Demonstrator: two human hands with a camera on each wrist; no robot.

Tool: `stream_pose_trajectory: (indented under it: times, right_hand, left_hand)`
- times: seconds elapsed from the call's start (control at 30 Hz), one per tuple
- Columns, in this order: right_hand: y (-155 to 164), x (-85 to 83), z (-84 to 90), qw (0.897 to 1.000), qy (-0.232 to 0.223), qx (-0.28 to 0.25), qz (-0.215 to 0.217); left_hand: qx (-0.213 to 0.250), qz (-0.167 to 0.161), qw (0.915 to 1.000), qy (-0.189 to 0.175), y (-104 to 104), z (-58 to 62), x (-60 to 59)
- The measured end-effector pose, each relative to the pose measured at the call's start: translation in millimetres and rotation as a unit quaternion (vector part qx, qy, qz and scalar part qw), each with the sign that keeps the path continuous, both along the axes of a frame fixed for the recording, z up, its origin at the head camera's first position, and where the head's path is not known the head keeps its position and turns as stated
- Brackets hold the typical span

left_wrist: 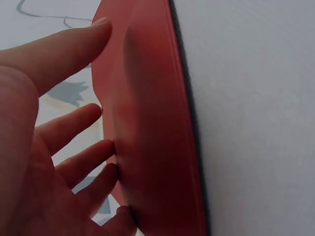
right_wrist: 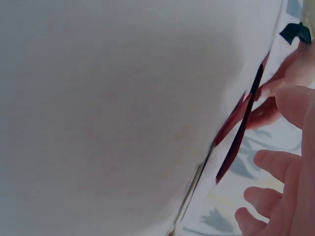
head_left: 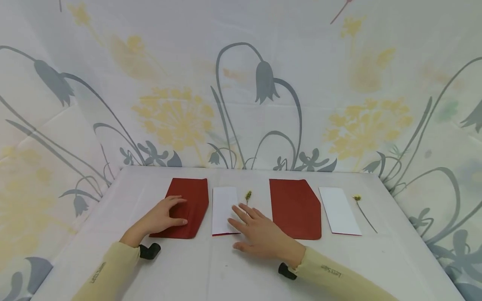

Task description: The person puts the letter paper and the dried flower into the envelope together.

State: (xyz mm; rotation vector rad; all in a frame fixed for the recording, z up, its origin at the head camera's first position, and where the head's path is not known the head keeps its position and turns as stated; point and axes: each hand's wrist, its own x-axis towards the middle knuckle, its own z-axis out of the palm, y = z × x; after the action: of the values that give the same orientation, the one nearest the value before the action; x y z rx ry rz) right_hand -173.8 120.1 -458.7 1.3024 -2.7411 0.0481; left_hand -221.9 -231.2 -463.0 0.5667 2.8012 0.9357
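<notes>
My left hand (head_left: pixel 165 215) rests flat with straight fingers on a red envelope (head_left: pixel 193 198) at the left of the white table (head_left: pixel 226 271); the left wrist view shows the fingertips (left_wrist: pixel 106 147) touching the red envelope (left_wrist: pixel 152 123). My right hand (head_left: pixel 260 232) lies open, fingers spread, with its fingertips on the lower right of a white folded card (head_left: pixel 223 207). A small dried flower sprig (head_left: pixel 248 195) lies just right of that card. In the right wrist view the card's edge (right_wrist: pixel 241 132) shows beside my fingers (right_wrist: pixel 268 162).
A second red envelope (head_left: pixel 295 207) lies to the right, then a second white card (head_left: pixel 339 209) and a thin-stemmed yellow flower (head_left: pixel 361 209). A flower-printed cloth backdrop (head_left: pixel 241 92) encloses the table behind and on both sides.
</notes>
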Motion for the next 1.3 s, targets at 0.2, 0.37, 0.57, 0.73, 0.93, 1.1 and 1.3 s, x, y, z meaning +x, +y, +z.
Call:
stream_pose_trajectory:
  times: [0.2, 0.37, 0.57, 0.73, 0.93, 1.1, 1.3]
  right_hand:
    - [-30.0, -0.4, 0.2, 0.999, -0.015, 0.024, 0.027]
    - [-52.1, -3.8, -3.9, 0.998, -0.020, 0.033, 0.040]
    - [-74.3, -7.4, -2.6, 0.998, -0.027, 0.047, 0.044]
    - [-88.9, -9.7, 3.5, 0.996, -0.050, 0.063, 0.027]
    - [-100.1, -14.5, 2.0, 0.994, -0.064, 0.083, 0.004]
    - [-104.9, -17.1, -0.7, 0.994, -0.071, 0.088, -0.004]
    - [-108.9, -18.2, -3.1, 0.991, -0.104, 0.081, -0.009]
  left_hand:
    - [-0.025, -0.019, 0.9991, 0.027, 4.2, -0.7, -0.7]
    - [-0.035, -0.010, 0.9988, 0.034, 5.3, -2.8, -3.0]
    - [-0.041, -0.003, 0.9983, 0.041, 7.2, -2.0, -1.5]
    - [-0.055, 0.003, 0.9971, 0.053, 8.2, -4.7, -1.5]
    - [-0.063, 0.012, 0.9962, 0.058, 12.3, -3.7, -1.5]
    - [-0.061, 0.012, 0.9958, 0.067, 15.5, -0.7, 0.0]
    - [-0.068, 0.021, 0.9950, 0.070, 15.9, -0.8, 1.5]
